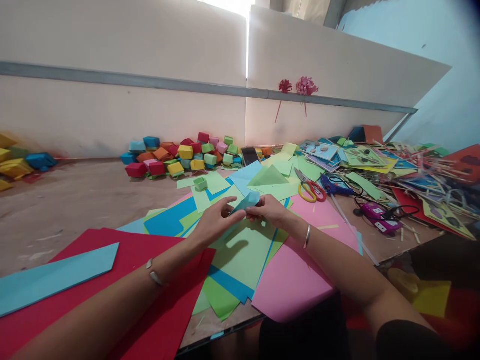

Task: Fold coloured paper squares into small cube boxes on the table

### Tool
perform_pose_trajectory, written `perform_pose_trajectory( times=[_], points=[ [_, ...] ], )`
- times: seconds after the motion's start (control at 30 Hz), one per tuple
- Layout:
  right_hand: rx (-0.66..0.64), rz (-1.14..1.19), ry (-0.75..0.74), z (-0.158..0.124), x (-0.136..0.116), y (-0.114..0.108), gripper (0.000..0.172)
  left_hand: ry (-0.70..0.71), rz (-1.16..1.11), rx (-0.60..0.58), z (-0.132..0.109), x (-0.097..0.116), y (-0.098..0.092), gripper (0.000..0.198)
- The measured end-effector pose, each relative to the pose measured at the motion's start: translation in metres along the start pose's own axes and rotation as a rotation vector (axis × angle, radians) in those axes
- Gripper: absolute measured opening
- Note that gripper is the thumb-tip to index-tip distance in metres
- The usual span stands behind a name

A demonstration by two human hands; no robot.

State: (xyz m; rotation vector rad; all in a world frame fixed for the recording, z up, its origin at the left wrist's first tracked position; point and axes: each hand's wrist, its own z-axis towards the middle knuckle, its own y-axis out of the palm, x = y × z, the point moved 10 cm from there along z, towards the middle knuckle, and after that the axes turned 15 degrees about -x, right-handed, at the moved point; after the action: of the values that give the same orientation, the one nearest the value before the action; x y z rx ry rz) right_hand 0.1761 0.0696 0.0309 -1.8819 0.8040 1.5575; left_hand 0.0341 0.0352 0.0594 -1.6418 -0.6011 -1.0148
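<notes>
Both hands meet over the middle of the table on a small folded blue paper piece (248, 202). My left hand (214, 220) pinches its near left end. At the right end, my right hand (270, 210) has its fingers closed on the same piece. The piece is held just above a spread of loose green, blue and pink paper sheets (243, 250). Each wrist wears a thin silver bracelet.
A heap of folded coloured paper boxes (180, 152) lies at the back. Scissors (309, 188) with red and yellow handles, a blue glue gun (335, 186) and a cluttered pile of cards and sticks are at the right. Red sheets (142, 280) cover the near left.
</notes>
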Motion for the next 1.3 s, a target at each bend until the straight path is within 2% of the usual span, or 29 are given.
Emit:
perform_pose_trajectory(
  times=[0.07,0.2,0.3,0.37,0.5,0.57,0.63,0.7,0.77,0.8,0.9,0.97,1.07,1.17,1.23,1.3],
  points=[
    [0.0,-0.013,-0.017,-0.001,-0.003,0.002,0.026,-0.01,0.048,-0.004,-0.001,0.002,0.0,0.07],
    [-0.064,-0.002,-0.02,0.0,-0.002,0.008,0.027,-0.044,0.009,-0.062,0.001,-0.002,0.005,0.032],
    [-0.07,-0.003,0.002,0.001,0.0,0.003,0.031,-0.082,-0.034,-0.074,0.002,-0.006,0.005,0.023],
    [-0.009,0.005,0.002,0.0,-0.002,-0.013,0.031,-0.113,-0.07,-0.071,0.002,-0.01,0.004,0.021],
    [0.249,0.075,-0.044,-0.01,-0.013,-0.059,0.026,-0.181,-0.158,-0.067,0.002,-0.02,0.002,0.027],
    [0.303,0.108,-0.065,-0.013,-0.016,-0.067,0.026,-0.203,-0.207,-0.065,0.002,-0.025,0.002,0.032],
    [0.25,0.104,-0.062,-0.011,-0.016,-0.055,0.029,-0.213,-0.25,-0.065,0.002,-0.026,0.002,0.037],
    [0.143,0.061,-0.049,-0.006,-0.014,-0.032,0.032,-0.218,-0.269,-0.07,0.001,-0.025,0.004,0.04],
    [0.06,0.03,-0.102,-0.003,-0.016,-0.011,0.027,-0.222,-0.277,-0.086,0.001,-0.021,0.006,0.042],
    [0.063,0.048,-0.126,-0.003,-0.017,-0.007,0.022,-0.224,-0.282,-0.099,0.0,-0.019,0.008,0.043],
    [0.069,0.125,-0.095,-0.002,-0.012,-0.005,0.017,-0.216,-0.284,-0.118,0.0,-0.015,0.011,0.039],
    [0.071,0.143,-0.067,-0.002,-0.011,-0.009,0.02,-0.211,-0.278,-0.119,0.0,-0.015,0.011,0.036],
    [0.122,0.085,-0.101,-0.002,-0.015,-0.017,0.026,-0.231,-0.28,-0.135,0.0,-0.019,0.012,0.036],
    [0.136,-0.014,-0.163,-0.001,-0.019,-0.019,0.023,-0.235,-0.306,-0.159,0.002,-0.023,0.013,0.043],
    [0.155,-0.03,-0.202,-0.002,-0.021,-0.024,0.021,-0.218,-0.351,-0.116,0.005,-0.026,0.006,0.048],
    [0.153,0.007,-0.228,-0.003,-0.022,-0.03,0.029,-0.214,-0.419,-0.01,0.007,-0.032,-0.007,0.051]
  ],
)
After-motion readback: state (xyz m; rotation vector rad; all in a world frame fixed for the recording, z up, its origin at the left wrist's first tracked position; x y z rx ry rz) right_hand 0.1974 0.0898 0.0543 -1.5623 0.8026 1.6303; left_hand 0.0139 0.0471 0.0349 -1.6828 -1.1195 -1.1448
